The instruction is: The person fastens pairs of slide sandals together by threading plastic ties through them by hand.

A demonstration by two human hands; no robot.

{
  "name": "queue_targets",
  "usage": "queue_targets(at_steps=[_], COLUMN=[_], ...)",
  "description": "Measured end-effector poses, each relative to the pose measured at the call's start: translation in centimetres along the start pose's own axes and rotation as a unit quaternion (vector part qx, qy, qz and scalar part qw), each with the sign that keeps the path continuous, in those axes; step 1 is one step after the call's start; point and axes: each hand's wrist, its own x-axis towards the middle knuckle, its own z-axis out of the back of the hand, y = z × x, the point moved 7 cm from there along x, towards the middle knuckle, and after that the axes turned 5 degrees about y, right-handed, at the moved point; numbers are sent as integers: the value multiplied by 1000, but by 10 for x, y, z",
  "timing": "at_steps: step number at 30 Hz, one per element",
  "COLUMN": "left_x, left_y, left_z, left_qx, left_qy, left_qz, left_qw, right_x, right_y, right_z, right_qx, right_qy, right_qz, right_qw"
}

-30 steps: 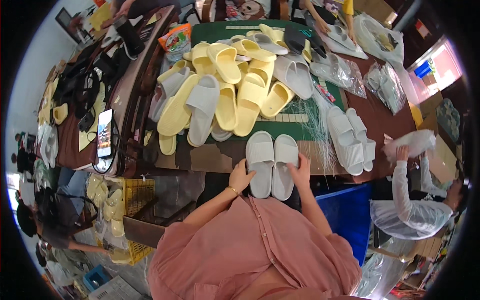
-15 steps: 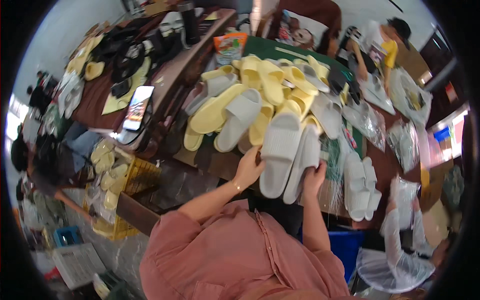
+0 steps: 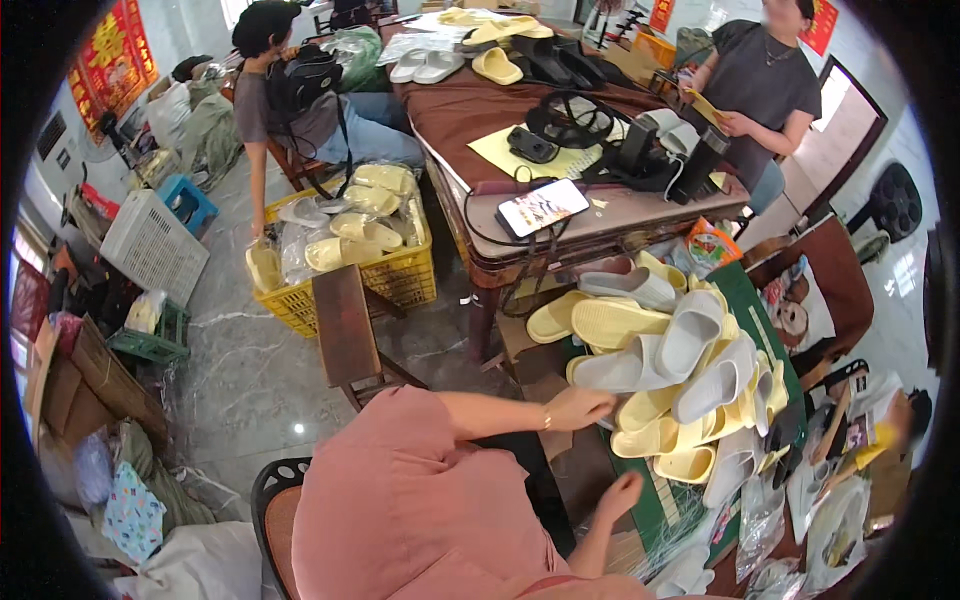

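Note:
My left hand [image 3: 580,409] is held beside the near edge of a heap of slide sandals, loosely curled, with nothing in it. Lower down, my right hand [image 3: 622,497] is lifted near the green board [image 3: 650,480], its fingers slightly bent, blurred and empty. On top of the heap lie two grey slides [image 3: 714,380], one overlapping the other's side. A further grey slide [image 3: 618,368] points toward my left hand. Yellow slides [image 3: 620,324] are mixed under and around them.
A wooden stool [image 3: 345,320] stands left, before a yellow crate [image 3: 420,275] of wrapped slides where a seated person [image 3: 290,110] reaches in. The brown table [image 3: 440,180] holds a phone [image 3: 543,207]. Another person [image 3: 765,90] stands behind it. Plastic bags [image 3: 765,510] lie at lower right.
The view has swung left. The pair of grey slides has left my hands, and two grey slides now lie on top of the heap. Both hands have drawn back from them.

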Motion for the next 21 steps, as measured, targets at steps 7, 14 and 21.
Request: queue_targets(at_steps=[7, 14, 21], left_x=[-89, -75, -74], left_y=[79, 87, 83], left_z=[-82, -94, -88], left_qx=[203, 230, 204], left_qy=[157, 185, 161], left_qz=[-8, -25, -40], left_qw=[966, 955, 965], right_x=[-37, -39, -39], right_y=[21, 17, 20], right_z=[-21, -20, -19], right_qx=[-142, -118, -117], right_qy=[-4, -14, -10], right_qz=[48, 69, 69], right_qw=[989, 991, 991])
